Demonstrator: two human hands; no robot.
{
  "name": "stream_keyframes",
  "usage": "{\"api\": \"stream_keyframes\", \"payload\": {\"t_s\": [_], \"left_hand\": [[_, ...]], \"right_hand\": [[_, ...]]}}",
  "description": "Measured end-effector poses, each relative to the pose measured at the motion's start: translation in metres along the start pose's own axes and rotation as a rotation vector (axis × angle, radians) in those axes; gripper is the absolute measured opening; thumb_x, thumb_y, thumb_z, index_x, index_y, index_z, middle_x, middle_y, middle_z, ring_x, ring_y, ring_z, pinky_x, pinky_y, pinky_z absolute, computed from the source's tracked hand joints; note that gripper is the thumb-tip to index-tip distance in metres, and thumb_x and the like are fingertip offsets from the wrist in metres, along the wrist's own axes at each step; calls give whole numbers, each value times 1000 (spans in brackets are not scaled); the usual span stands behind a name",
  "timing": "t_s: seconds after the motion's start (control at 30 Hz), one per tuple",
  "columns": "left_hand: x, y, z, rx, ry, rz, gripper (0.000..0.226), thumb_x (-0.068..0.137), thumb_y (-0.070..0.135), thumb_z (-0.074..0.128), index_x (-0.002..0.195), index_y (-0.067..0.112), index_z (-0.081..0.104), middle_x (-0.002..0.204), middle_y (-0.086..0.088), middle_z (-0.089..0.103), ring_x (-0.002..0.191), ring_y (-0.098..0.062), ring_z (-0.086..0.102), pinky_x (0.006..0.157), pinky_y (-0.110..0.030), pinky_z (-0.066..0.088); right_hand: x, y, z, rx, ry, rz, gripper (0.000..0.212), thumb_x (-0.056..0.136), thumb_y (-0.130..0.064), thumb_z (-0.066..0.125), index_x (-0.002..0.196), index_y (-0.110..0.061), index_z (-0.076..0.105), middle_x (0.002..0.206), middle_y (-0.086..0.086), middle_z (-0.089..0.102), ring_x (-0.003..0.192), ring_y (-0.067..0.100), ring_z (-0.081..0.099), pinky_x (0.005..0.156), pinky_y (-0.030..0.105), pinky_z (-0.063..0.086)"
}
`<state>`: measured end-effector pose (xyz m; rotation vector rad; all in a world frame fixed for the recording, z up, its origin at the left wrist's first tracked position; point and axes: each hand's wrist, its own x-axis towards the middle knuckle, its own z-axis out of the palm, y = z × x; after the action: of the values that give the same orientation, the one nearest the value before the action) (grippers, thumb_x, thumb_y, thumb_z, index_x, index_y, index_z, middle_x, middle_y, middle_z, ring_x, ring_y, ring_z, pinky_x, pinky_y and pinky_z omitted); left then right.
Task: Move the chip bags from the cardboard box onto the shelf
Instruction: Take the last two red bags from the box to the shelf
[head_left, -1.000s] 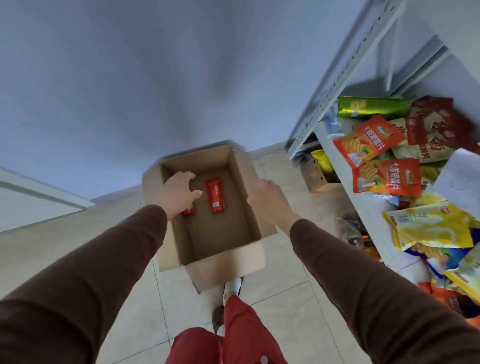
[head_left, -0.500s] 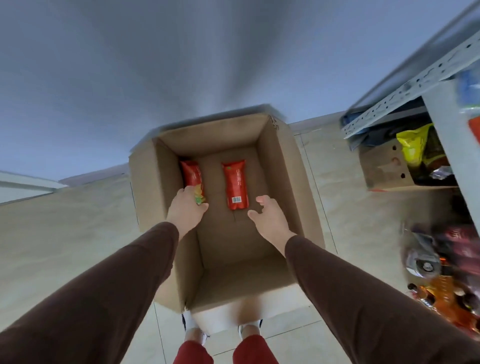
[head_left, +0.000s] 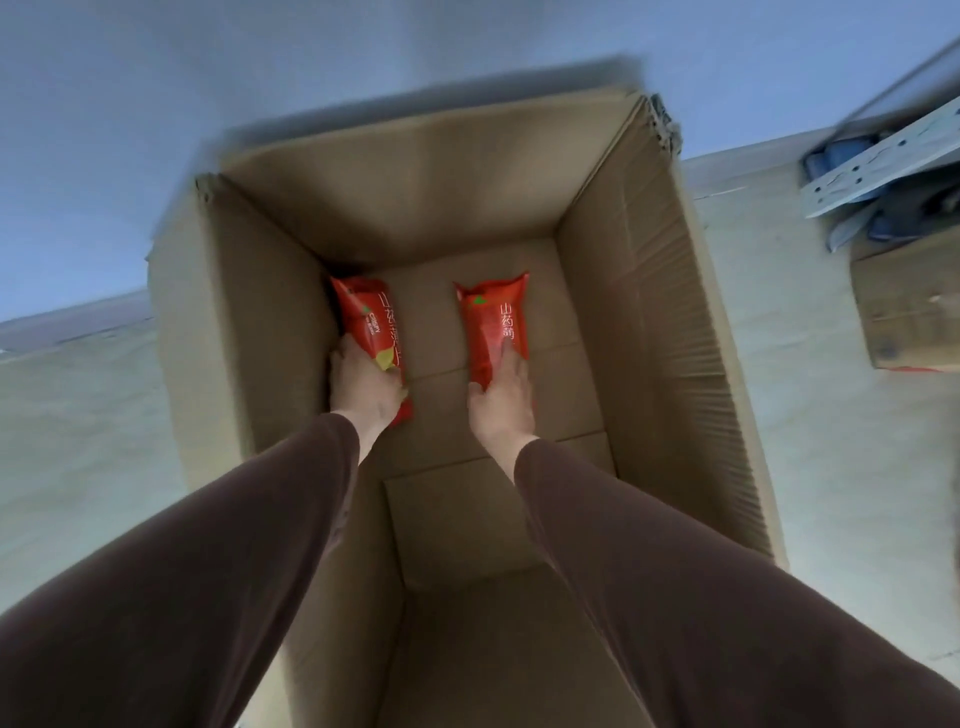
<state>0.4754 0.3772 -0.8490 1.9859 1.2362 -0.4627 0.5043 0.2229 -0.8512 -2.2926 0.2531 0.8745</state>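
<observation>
Both hands have dropped from above the bags to the floor of the cardboard box (head_left: 649, 322) since a moment ago. Left to right: the left hand (head_left: 366, 384) curls its fingers over the near end of the left red chip bag (head_left: 366, 317) against the box wall, while the right hand (head_left: 501, 397) lies with straight fingers on the right red chip bag (head_left: 493, 322). With that flat hold, the right bag could slide free on lifting, and either could snag the deep walls.

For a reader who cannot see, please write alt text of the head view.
Two hands reach into a cardboard box: the left hand grips one red chip bag, the right hand lies on a second red bag.
</observation>
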Motion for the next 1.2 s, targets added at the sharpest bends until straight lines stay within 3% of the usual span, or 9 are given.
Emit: {"api": "stream_keyframes", "payload": {"t_s": [0.17, 0.37, 0.47, 0.67, 0.8, 0.9, 1.03, 1.1, 1.2], "left_hand": [[25, -6, 26, -54, 67, -24, 74, 88, 19, 72, 150, 8, 33, 143, -15, 45, 129, -38, 51, 104, -51, 48], [40, -11, 41, -93, 50, -45, 72, 87, 22, 77, 141, 14, 30, 136, -14, 56, 117, -38, 61, 98, -45, 48], [37, -12, 40, -96, 28, -43, 76, 86, 27, 78, 141, 14, 28, 133, -13, 60, 114, -37, 63, 94, -42, 48], [-4, 5, 13, -103, -38, -7, 64, 83, 34, 81, 130, 11, 43, 126, -9, 63, 108, -33, 65, 94, -45, 54], [-67, 45, -38, -101, -78, 63, 59, 86, 35, 78, 129, 12, 46, 113, 0, 58, 99, -25, 60, 85, -34, 48], [-128, 89, -88, -120, -114, 90, 61, 86, 38, 78, 131, 14, 45, 121, -2, 60, 109, -29, 62, 93, -43, 52], [-215, 157, -162, -167, -163, 179, 64, 81, 41, 81, 130, 19, 47, 124, -1, 63, 112, -27, 64, 98, -49, 52], [-260, 192, -200, -173, -183, 237, 70, 77, 48, 82, 133, 23, 47, 128, 0, 64, 113, -26, 65, 100, -52, 52], [-330, 248, -250, -177, -199, 364, 72, 77, 51, 81, 135, 26, 46, 131, 2, 63, 117, -25, 64, 103, -52, 51]], "right_hand": [[29, 20, 28, -79, 58, 66, 103, 89, -17, 70, 162, -15, -4, 170, 12, 5, 157, 31, 4, 127, 41, 5], [48, 44, 31, -229, 276, 78, 120, 76, -36, 84, 161, -16, 3, 164, 9, 23, 146, 32, 30, 119, 47, 28], [55, 48, 16, -229, 284, 107, 106, 76, -33, 84, 158, -18, 18, 152, 11, 37, 135, 34, 38, 110, 47, 36], [26, 34, -22, 132, 100, 135, 74, 80, -21, 77, 143, -21, 38, 130, 10, 54, 116, 34, 58, 94, 44, 53], [-42, 1, -84, 343, 37, 92, 61, 85, -27, 73, 137, -26, 41, 121, -3, 60, 102, 19, 63, 87, 36, 54], [-98, -32, -149, 426, -4, 81, 63, 86, -41, 72, 137, -33, 37, 119, -9, 61, 106, 16, 66, 93, 41, 57], [-178, -89, -257, 517, 49, 1, 58, 81, -51, 79, 126, -41, 43, 107, -21, 61, 98, 8, 68, 86, 32, 57], [-220, -119, -313, 571, 77, -61, 60, 75, -55, 82, 120, -45, 43, 109, -20, 61, 96, 5, 68, 83, 27, 56], [-283, -155, -393, 649, 91, -117, 66, 79, -41, 84, 129, -27, 42, 118, -5, 63, 97, 8, 68, 72, 20, 55]]}}
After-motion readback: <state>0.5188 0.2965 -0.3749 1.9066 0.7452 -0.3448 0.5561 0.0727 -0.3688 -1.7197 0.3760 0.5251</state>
